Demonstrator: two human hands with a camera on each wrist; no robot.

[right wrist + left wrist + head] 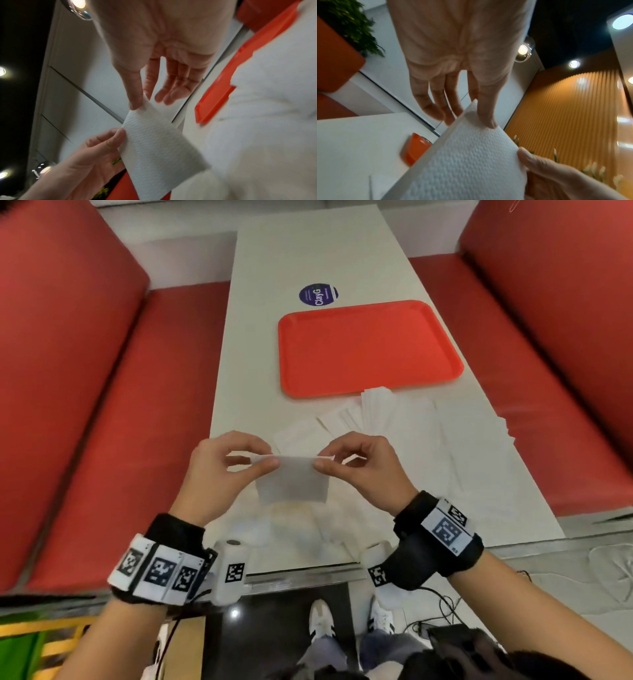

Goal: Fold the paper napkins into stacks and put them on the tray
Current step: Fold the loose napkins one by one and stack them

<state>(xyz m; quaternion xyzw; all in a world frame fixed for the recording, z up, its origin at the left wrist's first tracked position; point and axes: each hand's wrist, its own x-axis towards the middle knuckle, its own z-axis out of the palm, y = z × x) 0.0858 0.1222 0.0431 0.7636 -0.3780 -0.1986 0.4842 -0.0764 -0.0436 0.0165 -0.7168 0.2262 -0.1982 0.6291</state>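
A white embossed paper napkin (293,479) hangs above the near part of the white table (308,258), held by its top edge. My left hand (227,463) pinches its left top corner between thumb and forefinger. My right hand (356,462) pinches the right top corner the same way. The left wrist view shows the napkin (462,162) with my left thumb on its upper corner; the right wrist view shows the napkin (157,146) pinched at both corners. The orange-red tray (370,347) lies empty farther back. Loose white napkins (387,419) are spread between tray and hands.
Red upholstered benches (85,405) flank the table on both sides. A round blue sticker (318,295) sits on the tabletop behind the tray. More napkins reach the table's right edge (496,433). Cables and shoes are on the floor below the near edge.
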